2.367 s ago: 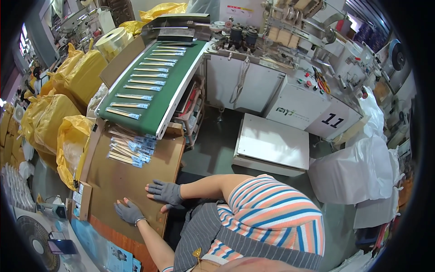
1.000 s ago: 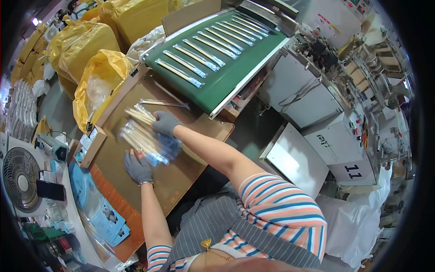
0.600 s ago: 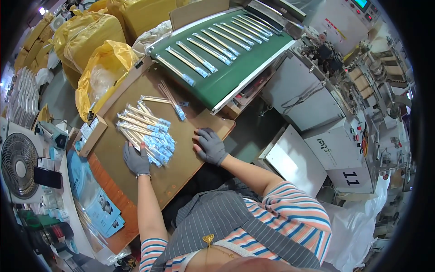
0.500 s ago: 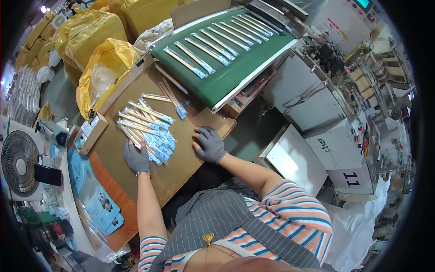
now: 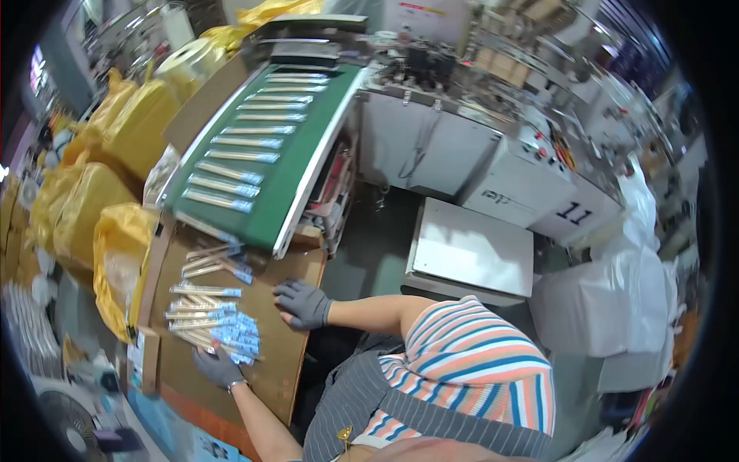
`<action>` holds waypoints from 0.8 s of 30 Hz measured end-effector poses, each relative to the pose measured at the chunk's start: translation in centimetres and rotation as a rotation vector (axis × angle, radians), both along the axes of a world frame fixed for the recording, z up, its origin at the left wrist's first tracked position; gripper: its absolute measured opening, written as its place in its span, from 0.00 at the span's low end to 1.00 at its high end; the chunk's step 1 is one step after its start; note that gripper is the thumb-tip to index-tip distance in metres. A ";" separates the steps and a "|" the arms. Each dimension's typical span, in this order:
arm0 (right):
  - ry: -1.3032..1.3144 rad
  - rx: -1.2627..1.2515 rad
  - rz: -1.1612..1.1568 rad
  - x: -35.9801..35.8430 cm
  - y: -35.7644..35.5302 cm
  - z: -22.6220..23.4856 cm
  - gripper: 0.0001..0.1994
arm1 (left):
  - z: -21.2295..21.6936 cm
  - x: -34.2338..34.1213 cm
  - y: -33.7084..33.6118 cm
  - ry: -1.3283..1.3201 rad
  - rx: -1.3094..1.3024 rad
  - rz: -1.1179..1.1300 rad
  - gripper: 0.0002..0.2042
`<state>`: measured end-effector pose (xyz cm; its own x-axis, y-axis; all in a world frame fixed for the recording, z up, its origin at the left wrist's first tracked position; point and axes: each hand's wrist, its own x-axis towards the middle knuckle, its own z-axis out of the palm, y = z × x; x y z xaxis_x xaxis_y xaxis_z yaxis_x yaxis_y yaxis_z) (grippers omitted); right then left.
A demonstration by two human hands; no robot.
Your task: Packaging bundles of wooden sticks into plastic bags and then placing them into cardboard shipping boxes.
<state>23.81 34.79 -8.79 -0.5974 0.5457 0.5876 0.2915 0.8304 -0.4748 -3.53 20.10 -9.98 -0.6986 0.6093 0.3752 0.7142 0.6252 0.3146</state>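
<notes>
Both loosely spread and empty, left hand [image 5: 219, 367] touches slim film-wrapped sticks [image 5: 209, 317], right hand [image 5: 304, 304] smooth brown board [image 5: 279, 373]

A: Qk, what's on L?
B: Full yellow sacks [image 5: 91, 212], 1 open yellow sack [image 5: 108, 304] w/ pale plastic [image 5: 122, 269] inside; fan [image 5: 65, 422] + phone [image 5: 119, 440] btm L, blurry.
A: & R?
B: Low white platform [image 5: 471, 242] on flr [image 5: 369, 254], nr white mach. cabinet [image 5: 512, 185] w/ red btns [image 5: 541, 153] on top; white plastic sack [image 5: 608, 300] far R.
</notes>
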 end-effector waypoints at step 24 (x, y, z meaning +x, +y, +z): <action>-0.055 0.007 -0.020 0.4 -0.1 0.6 0.18 | 0.2 0.6 1.2 -0.008 0.102 -0.053 0.30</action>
<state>24.19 34.73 -8.19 -0.6178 0.5541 0.5580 0.3338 0.8273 -0.4519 -2.95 21.27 -9.81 -0.6694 0.6046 0.4317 0.7429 0.5511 0.3801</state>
